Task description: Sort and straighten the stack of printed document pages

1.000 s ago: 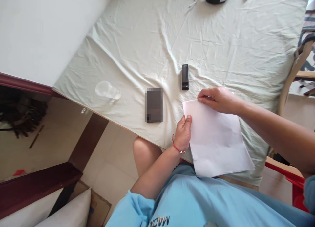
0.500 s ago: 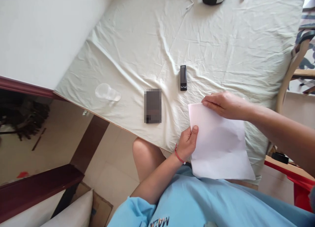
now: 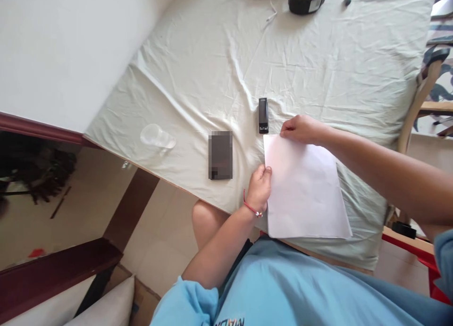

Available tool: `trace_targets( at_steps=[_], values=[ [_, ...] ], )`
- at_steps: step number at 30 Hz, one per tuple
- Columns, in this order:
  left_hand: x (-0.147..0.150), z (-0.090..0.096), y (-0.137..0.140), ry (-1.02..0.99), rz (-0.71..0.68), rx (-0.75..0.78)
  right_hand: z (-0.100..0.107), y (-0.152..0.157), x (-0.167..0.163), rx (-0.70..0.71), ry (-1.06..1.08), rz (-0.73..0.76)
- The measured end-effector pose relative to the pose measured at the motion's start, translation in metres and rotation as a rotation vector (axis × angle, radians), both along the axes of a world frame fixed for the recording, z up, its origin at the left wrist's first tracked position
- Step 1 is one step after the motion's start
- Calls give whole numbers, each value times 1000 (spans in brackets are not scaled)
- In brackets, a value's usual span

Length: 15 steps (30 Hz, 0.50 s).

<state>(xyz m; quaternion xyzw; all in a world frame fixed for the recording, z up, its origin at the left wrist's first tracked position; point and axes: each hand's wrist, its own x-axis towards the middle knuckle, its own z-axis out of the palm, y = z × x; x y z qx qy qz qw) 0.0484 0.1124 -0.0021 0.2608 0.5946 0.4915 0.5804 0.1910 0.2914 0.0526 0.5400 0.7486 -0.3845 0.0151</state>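
Creased pale cloth spreads behind the work; at near right, white paper is held by both hands, the left hand clasping its left edge, thumb on top, the right hand pinching its far edge. Steadying the paper seems the step in hand; shifting it would call for even grips and care around the black stapler (just beyond the far left corner), with a blurred dark slab and clear cup farther left
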Motion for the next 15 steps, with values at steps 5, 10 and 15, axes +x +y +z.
trace_targets(
  at_steps=[5,10,15],
  values=[
    [-10,-2,22,36,77,-119,-3,16,-25,-25,-92,-16],
    [-14,-2,38,-20,110,-168,-6,28,-34,7,-129,-35],
    [-18,-4,51,-49,95,-193,-16,40,-33,56,-145,-24]
  ],
)
